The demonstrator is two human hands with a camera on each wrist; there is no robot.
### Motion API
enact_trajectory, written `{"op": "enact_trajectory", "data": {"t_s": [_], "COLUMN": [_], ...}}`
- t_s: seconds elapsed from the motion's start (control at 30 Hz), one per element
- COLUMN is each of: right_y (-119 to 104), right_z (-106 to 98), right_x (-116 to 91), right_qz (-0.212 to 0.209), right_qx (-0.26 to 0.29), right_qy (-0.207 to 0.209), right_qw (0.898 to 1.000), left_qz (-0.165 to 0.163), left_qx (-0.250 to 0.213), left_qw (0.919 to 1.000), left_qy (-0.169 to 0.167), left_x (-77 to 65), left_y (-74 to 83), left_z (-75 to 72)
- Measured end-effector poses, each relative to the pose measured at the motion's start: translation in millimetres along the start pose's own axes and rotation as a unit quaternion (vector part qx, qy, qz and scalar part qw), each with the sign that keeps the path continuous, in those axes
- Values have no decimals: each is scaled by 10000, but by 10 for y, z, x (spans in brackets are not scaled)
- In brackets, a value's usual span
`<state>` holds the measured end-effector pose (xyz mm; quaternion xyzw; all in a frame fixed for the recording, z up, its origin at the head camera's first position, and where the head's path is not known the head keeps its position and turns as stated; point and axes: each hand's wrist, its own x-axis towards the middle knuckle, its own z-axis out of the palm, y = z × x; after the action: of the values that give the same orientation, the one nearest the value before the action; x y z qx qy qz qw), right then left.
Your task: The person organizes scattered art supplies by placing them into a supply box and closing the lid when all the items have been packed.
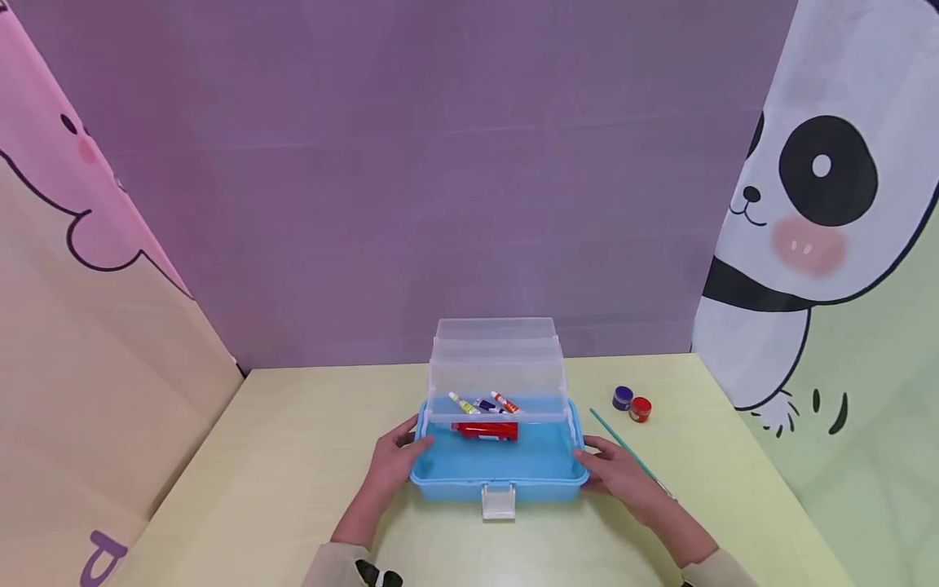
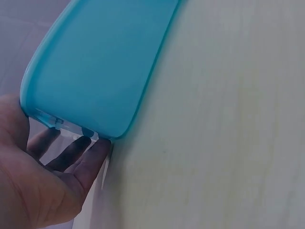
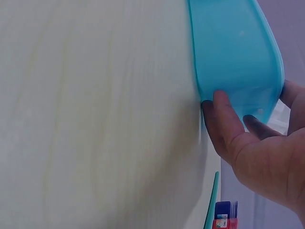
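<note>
Two bare hands grip a glossy blue plastic box (image 1: 539, 463) at its opposite ends, in the middle of the pale, faintly wood-grained table (image 1: 293, 456). The left hand (image 1: 392, 461) has its thumb over the left rim and its fingers bent against the end wall; the right hand (image 1: 619, 477) pinches the right end likewise, its fingers parted only by the plastic. The box is rectangular with rounded corners; its stepped, translucent lid (image 1: 497, 367) stands open on the far side, and a whitish latch (image 1: 499, 503) hangs at the near side. Toward the far side inside lie three slim markers (image 1: 464, 403) and a smooth red cylinder (image 1: 487, 431). Right of the box, a thin teal stick (image 1: 623, 444) lies aslant, near a squat purple pot (image 1: 622, 398) and a red pot (image 1: 641, 409). The red pot bears a small label (image 3: 222, 223), too blurred to read. A purple letter-like shape (image 1: 108, 541) marks the near left wall.
</note>
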<state>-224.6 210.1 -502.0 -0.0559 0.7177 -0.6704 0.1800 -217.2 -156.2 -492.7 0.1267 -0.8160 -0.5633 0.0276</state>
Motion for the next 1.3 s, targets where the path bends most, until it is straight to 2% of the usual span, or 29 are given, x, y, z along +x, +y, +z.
{"op": "enact_trajectory", "data": {"t_s": [0.2, 0.47, 0.7, 0.93, 1.3], "right_y": [-23, -22, -21, -16, 2], "right_z": [7, -8, -16, -5, 11], "right_x": [14, -15, -15, -4, 0], "right_qz": [-31, 13, 15, 86, 166], "right_qx": [-17, -47, -30, 6, 51], "right_qy": [-91, -91, -97, 26, 88], "right_qw": [10000, 9999, 9999, 10000, 9998], "left_qz": [-47, -72, 147, 70, -27], "left_qx": [-124, -157, -220, -338, -441], "left_qw": [9998, 9997, 9996, 9977, 9980], "left_qy": [157, 184, -109, -579, -442], "left_x": [-15, -63, -56, -69, -106], "left_y": [0, -6, -5, -18, -70], "left_z": [10, 38, -32, -139, -121]}}
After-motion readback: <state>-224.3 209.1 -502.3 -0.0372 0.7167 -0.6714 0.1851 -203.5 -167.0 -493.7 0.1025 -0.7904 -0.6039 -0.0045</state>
